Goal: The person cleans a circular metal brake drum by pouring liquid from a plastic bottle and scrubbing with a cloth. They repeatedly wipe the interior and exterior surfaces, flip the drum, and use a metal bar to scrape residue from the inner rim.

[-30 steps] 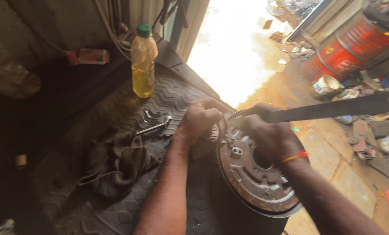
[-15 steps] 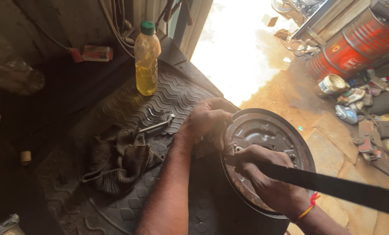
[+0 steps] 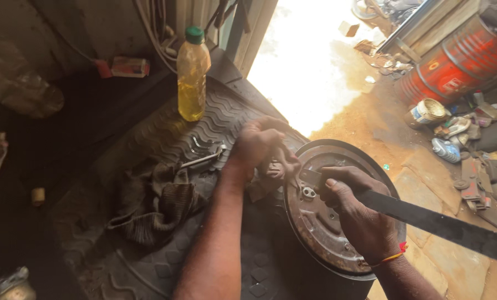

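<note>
Left hand fisted on rim of rusty brake plate, wrist bent down. Right hand clamped around long dark blade, tip against plate face.

I see a round, rusty metal backing plate, tilted with its face turned up toward me, sitting on a dark drum-like base at the edge of a ribbed rubber mat. Its surface is brown and pitted, with a raised dark rim around it, a small double-holed fitting near its upper left and stamped ridges across the lower half. A long, flat, dark blade lies across the plate's upper part, its blunt squared tip reaching the upper left rim and its length running off down to the right. The blade's surface looks dull and blackened.
</note>
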